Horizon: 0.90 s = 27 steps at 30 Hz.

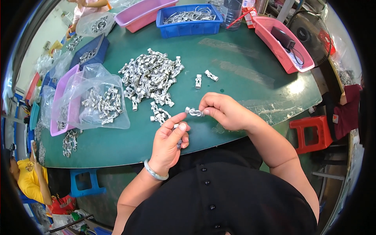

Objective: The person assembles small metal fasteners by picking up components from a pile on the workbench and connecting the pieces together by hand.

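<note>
1. two hands meet above the table's near edge: your right hand (225, 111) pinches a small grey metal clip (194, 112) at its fingertips, raised where you can see it.
2. your left hand (169, 141) is curled shut on more clips, thumb reaching toward the pinched one.
3. the loose clip pile (150, 78) lies just ahead on the green table (243, 78), within reach; the clear bag of clips (100, 103) sits to your left.

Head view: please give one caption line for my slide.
Both hands hold one small silver metal clip above a green table beside a clip pile.
</note>
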{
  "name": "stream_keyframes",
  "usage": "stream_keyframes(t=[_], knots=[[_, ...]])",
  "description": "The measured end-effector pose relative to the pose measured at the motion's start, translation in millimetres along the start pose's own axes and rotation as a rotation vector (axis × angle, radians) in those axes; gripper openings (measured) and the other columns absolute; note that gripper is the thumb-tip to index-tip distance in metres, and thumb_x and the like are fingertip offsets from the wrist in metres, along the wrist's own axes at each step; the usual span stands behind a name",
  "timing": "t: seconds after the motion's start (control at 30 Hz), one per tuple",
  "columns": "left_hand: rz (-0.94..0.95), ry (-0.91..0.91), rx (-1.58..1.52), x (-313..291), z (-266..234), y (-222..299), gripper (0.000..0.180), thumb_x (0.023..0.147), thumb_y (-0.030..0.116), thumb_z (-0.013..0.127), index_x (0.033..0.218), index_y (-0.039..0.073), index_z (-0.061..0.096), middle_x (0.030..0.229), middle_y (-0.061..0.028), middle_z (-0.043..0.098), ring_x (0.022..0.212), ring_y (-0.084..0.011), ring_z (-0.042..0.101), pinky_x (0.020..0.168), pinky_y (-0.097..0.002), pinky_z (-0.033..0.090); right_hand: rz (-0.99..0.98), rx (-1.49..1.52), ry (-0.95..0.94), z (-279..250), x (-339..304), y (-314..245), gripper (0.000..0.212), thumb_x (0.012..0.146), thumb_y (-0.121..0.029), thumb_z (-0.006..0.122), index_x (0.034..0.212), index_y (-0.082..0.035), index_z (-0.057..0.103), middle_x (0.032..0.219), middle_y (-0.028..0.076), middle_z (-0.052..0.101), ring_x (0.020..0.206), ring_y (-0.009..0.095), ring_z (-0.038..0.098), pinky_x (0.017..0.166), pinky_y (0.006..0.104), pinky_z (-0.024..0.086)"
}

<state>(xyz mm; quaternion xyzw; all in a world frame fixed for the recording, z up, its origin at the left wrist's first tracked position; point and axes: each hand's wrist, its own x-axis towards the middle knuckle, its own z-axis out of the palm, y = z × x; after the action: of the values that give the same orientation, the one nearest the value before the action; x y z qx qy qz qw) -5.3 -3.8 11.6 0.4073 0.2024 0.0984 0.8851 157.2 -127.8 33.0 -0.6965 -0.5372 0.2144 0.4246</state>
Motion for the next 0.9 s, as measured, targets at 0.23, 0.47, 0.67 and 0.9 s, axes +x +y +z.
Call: stream_keyframes(t=[0.23,0.47,0.67,0.9], knots=[[0.04,-0.028,-0.035,1,-1,-3,0.016,0.085,0.009,0.051,0.101,0.006,0.053,0.08,-0.0023,0.056,0.059,-0.0078,0.046,0.048,-0.0192,0.035,0.164,0.361,-0.071,17,-6,-13,0.009,0.086,-0.004,0.044,0.089,0.002,0.05,0.077,0.006,0.056,0.07,0.011,0.053,0.064,0.0247,0.045],[0.077,-0.005,-0.043,-1,0,-3,0.017,0.085,0.01,0.052,0.101,0.005,0.053,0.079,-0.0021,0.056,0.057,-0.0069,0.046,0.047,-0.019,0.035,0.192,0.675,-0.025,36,-8,-8,0.01,0.087,-0.003,0.044,0.093,0.001,0.05,0.082,0.005,0.057,0.075,0.009,0.055,0.068,0.0229,0.045],[0.197,-0.009,0.08,-3,2,-8,0.026,0.081,0.004,0.056,0.107,0.001,0.052,0.078,-0.0013,0.055,0.057,-0.0058,0.046,0.047,-0.0184,0.036,0.132,0.633,0.043,46,-12,-1,0.012,0.083,0.002,0.05,0.095,0.001,0.05,0.088,0.005,0.056,0.083,0.009,0.054,0.076,0.0231,0.044],[0.302,-0.019,0.263,-4,0,-11,0.03,0.08,0.002,0.058,0.109,0.001,0.053,0.08,0.001,0.051,0.061,-0.0032,0.045,0.052,-0.0158,0.038,0.124,0.686,0.072,49,-13,-1,0.015,0.081,0.004,0.051,0.095,0.001,0.05,0.091,0.005,0.056,0.086,0.01,0.054,0.078,0.0235,0.044]])
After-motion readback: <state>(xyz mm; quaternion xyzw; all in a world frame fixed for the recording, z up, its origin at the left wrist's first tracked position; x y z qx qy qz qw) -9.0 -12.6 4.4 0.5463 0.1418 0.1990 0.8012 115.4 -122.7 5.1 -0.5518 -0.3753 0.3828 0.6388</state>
